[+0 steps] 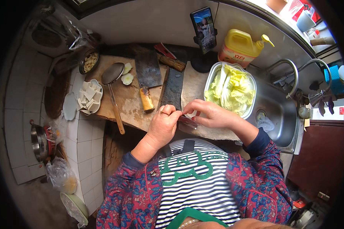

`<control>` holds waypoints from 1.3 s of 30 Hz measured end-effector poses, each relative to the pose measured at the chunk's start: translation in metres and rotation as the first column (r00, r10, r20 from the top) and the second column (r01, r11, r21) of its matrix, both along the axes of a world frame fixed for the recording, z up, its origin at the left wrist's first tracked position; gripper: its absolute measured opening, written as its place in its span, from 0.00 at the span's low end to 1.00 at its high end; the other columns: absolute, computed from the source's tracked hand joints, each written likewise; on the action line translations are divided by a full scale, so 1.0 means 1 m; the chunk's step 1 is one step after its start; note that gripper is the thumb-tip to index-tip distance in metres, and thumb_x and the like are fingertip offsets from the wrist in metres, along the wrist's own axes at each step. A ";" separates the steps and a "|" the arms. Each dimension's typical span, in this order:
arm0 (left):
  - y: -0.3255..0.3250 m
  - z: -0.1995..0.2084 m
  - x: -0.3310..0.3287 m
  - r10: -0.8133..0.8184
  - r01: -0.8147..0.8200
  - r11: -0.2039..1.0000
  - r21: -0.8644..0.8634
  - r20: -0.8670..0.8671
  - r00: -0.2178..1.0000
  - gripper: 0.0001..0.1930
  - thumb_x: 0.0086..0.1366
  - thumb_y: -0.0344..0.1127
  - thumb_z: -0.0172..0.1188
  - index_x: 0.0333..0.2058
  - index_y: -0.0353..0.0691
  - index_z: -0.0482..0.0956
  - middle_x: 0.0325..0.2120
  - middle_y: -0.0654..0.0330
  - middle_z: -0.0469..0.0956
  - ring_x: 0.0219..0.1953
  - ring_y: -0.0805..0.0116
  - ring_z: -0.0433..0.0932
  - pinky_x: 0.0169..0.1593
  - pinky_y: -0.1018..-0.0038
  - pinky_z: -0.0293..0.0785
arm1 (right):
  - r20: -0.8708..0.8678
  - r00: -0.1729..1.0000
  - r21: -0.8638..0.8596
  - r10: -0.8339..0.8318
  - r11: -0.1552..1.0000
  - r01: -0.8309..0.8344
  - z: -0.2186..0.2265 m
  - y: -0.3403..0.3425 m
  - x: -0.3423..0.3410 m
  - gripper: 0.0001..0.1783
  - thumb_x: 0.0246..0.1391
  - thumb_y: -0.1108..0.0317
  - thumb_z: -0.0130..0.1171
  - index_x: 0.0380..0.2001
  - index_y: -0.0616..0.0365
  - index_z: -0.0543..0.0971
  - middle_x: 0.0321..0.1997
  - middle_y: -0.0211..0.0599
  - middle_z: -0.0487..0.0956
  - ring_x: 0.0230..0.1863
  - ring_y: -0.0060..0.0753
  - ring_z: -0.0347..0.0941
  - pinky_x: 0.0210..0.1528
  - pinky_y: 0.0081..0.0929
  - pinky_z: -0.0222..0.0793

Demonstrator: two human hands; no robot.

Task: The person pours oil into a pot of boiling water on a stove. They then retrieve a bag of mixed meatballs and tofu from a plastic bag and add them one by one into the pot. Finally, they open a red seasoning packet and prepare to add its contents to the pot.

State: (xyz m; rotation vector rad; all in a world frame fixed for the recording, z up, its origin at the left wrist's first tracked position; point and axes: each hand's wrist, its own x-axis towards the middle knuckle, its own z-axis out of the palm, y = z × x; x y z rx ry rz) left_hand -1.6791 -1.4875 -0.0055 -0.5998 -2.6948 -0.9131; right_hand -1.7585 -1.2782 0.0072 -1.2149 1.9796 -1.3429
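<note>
My hands meet over the front edge of the counter, fingertips almost touching. Between them is a small, shiny, reddish-brown packet (188,122), partly covered by fingers. My left hand (162,124) is closed, thumb and forefinger pinching the packet's left end. My right hand (214,114) pinches it from the other side. Left of them, on a wooden cutting board (132,110), lie a cleaver (148,70) with a worn wooden handle and a metal ladle or skimmer (112,73). Two pale green-white vegetable slices (127,79) rest between these tools.
A white basket (209,86) of cabbage leaves (233,89) stands right of my hands, beside the sink (281,118). Behind are a phone (204,28) on a stand and a yellow pump jug (240,47). Bowls of white tofu-like slices (90,95) and chopped pieces (90,62) sit left.
</note>
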 end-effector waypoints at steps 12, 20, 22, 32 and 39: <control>0.003 0.003 0.010 0.004 -0.007 1.000 0.029 0.087 0.996 0.12 0.52 0.20 0.59 0.37 0.34 0.77 0.32 0.54 0.72 0.36 0.53 0.73 0.40 0.66 0.71 | -0.195 0.979 0.024 0.060 0.998 -0.056 -0.014 -0.004 0.006 0.18 0.47 0.75 0.52 0.44 0.56 0.76 0.39 0.47 0.74 0.41 0.52 0.73 0.42 0.40 0.71; 0.001 -0.005 0.018 0.026 -0.025 1.000 0.008 -0.081 0.996 0.11 0.51 0.22 0.60 0.35 0.36 0.78 0.31 0.57 0.72 0.35 0.55 0.73 0.39 0.66 0.72 | -0.404 0.887 0.143 0.221 0.974 -0.177 -0.003 -0.010 -0.004 0.13 0.46 0.67 0.58 0.38 0.55 0.75 0.30 0.43 0.73 0.34 0.51 0.73 0.34 0.44 0.69; 0.001 -0.006 0.018 0.025 -0.026 1.000 -0.006 -0.126 0.992 0.12 0.50 0.22 0.60 0.36 0.36 0.78 0.31 0.57 0.72 0.36 0.56 0.73 0.39 0.66 0.73 | -0.416 0.875 0.151 0.248 0.968 -0.203 -0.002 -0.010 -0.007 0.13 0.45 0.66 0.59 0.38 0.54 0.76 0.29 0.43 0.74 0.33 0.51 0.73 0.34 0.44 0.69; 0.005 -0.006 0.025 0.050 -0.086 0.973 -0.215 -0.170 0.984 0.10 0.51 0.25 0.57 0.35 0.38 0.74 0.30 0.57 0.73 0.31 0.57 0.76 0.35 0.67 0.74 | -0.367 0.884 0.106 0.290 0.957 -0.270 -0.007 -0.014 -0.012 0.12 0.45 0.68 0.58 0.35 0.58 0.76 0.28 0.45 0.74 0.32 0.53 0.73 0.33 0.45 0.69; -0.002 -0.001 0.021 -0.081 0.059 0.981 -0.182 -0.114 0.990 0.08 0.52 0.24 0.56 0.34 0.37 0.73 0.30 0.56 0.73 0.32 0.56 0.77 0.36 0.66 0.75 | -0.288 0.904 0.052 0.316 0.948 -0.315 -0.004 -0.011 -0.017 0.07 0.42 0.73 0.57 0.27 0.63 0.74 0.26 0.48 0.74 0.32 0.55 0.72 0.35 0.45 0.68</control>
